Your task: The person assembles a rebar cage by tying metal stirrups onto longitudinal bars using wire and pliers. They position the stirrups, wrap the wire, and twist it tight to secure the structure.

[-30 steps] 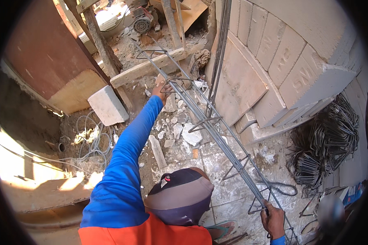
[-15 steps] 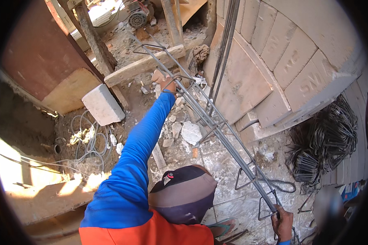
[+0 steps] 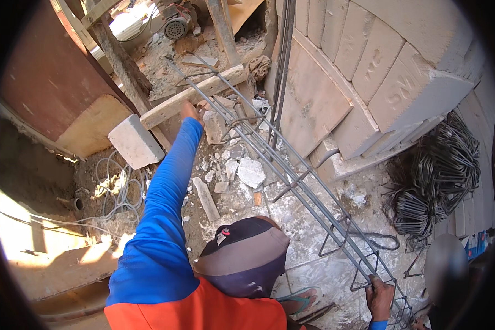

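A long rebar cage [image 3: 291,184] of steel bars with bent stirrups runs diagonally from upper left to lower right. Its far end lies over a wooden plank [image 3: 165,108]. My left hand [image 3: 193,112], at the end of an outstretched blue sleeve, is beside the cage near that plank, apart from the bars, with its fingers loosely apart and nothing visible in them. At the near end, my right hand [image 3: 380,297] is wrapped round a bar of the cage at the lower right.
A pile of bent stirrups [image 3: 440,176] lies at right, beside stacked pale slabs [image 3: 393,82]. Upright dark bars [image 3: 282,66] lean there. A white block [image 3: 136,141], coiled hose [image 3: 117,190] and rubble [image 3: 251,172] lie at left and centre. A motor [image 3: 177,26] stands at the back.
My left hand has come off the cage and moved left. The cage appears lower and farther from the left hand, while my right hand keeps its grip.
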Demonstrator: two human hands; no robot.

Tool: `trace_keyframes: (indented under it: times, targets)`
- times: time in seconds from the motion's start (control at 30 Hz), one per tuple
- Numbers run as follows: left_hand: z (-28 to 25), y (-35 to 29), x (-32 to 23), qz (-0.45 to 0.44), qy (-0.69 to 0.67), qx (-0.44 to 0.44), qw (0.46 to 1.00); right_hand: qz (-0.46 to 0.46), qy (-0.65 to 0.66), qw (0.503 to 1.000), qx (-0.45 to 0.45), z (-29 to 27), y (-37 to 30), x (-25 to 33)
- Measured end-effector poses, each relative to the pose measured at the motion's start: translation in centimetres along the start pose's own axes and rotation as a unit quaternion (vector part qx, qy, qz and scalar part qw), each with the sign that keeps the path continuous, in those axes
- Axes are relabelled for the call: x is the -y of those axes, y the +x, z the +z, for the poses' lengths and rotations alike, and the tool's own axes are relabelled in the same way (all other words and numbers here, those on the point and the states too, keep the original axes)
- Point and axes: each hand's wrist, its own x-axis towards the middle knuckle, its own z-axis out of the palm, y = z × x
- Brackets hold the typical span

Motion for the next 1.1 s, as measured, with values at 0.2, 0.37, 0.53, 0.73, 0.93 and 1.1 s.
trace_keyframes:
  times: [0.2,0.37,0.53,0.73,0.93,1.1]
  targets:
    - [-0.2,-1.5,2.2,-0.011,-0.062,0.166,0.984,-0.032,-0.031,0.998,-0.038,0.6,-0.8,0.2]
    - [3.3,-1.3,5.2,-0.027,-0.136,0.183,0.973,-0.048,0.005,0.999,-0.018,2.9,-1.5,-0.5]
    - [3.5,-1.9,7.1,0.055,-0.035,0.138,0.988,0.009,-0.055,0.998,-0.031,2.2,-2.1,0.0]
    - [2.1,-2.2,6.1,0.03,-0.07,0.085,0.993,0.052,-0.066,0.996,-0.02,1.7,-2.6,-0.8]
    - [0.2,-2.4,5.7,0.023,-0.126,0.098,0.987,0.027,-0.099,0.993,-0.062,-0.6,-2.1,-0.5]
    - [0.2,-3.7,4.7,0.021,-0.154,0.089,0.984,0.025,-0.066,0.995,-0.064,-1.3,-1.1,-0.2]
